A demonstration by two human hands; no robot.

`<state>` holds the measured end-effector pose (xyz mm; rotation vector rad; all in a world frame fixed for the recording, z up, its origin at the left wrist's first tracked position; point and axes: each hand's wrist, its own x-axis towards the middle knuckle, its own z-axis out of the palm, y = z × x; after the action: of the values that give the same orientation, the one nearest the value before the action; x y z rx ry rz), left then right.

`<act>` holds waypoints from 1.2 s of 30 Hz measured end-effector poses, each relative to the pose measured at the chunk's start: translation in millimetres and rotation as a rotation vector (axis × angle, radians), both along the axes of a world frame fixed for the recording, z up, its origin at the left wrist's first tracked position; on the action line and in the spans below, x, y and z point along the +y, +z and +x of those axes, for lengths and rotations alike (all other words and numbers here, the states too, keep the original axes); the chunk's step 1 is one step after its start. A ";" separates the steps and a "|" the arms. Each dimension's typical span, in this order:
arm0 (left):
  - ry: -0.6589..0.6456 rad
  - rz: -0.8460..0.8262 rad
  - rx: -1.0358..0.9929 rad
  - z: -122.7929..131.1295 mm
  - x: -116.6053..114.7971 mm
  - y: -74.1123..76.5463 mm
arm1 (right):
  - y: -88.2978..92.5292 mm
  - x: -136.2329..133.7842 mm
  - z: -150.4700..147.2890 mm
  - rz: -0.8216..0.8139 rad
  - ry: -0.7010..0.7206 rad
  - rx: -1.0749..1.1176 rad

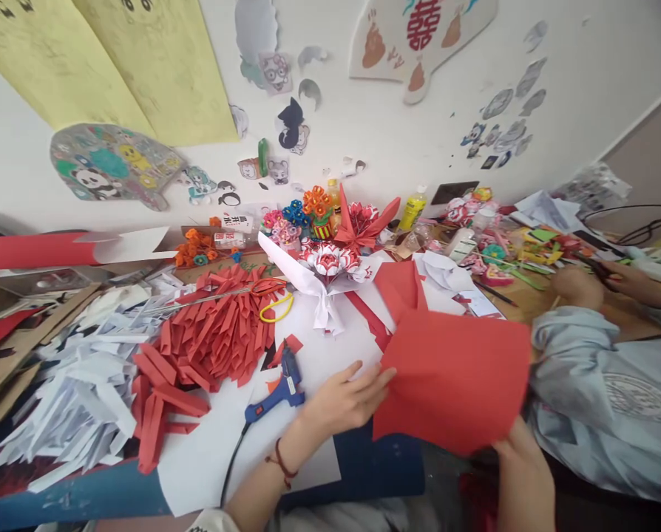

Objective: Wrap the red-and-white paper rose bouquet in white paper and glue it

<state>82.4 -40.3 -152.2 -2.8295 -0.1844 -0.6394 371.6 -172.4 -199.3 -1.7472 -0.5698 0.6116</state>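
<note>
A large sheet of red paper (452, 377) is raised above the front of the table, its surface slightly bent. My right hand (514, 442) grips its lower right edge, with the fingers mostly hidden behind the sheet. At the sheet's left edge is my left hand (353, 399), fingers stretched out and a little apart, the tips at or touching the paper. A bouquet of red-and-white paper flowers (330, 262) in a white paper wrap (326, 307) lies beyond my left hand. Left of that hand rests a blue hot glue gun (283, 388).
Folded red paper strips (214, 325) and white paper strips (80, 391) are heaped on the left. Orange-and-yellow-handled scissors (275, 299) lie by the red heap. A co-worker's grey sleeve (574, 347) is close on the right. Craft flowers (316, 203) and a yellow bottle (413, 208) stand along the wall.
</note>
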 end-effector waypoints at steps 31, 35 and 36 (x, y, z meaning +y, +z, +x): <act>0.863 -0.956 -0.264 20.0 -23.4 9.8 | 19.6 22.3 -51.0 0.280 0.134 0.403; 0.888 -0.841 -0.174 23.4 -28.7 15.9 | 13.1 10.1 -80.7 0.378 0.138 0.362; 0.892 -0.828 -0.167 23.8 -29.0 16.5 | 12.4 10.3 -86.8 0.400 0.136 0.342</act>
<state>106.2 -69.3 -135.7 -2.8507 -1.9790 -0.6501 284.8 -162.1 -186.9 -1.2042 -0.5287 0.8113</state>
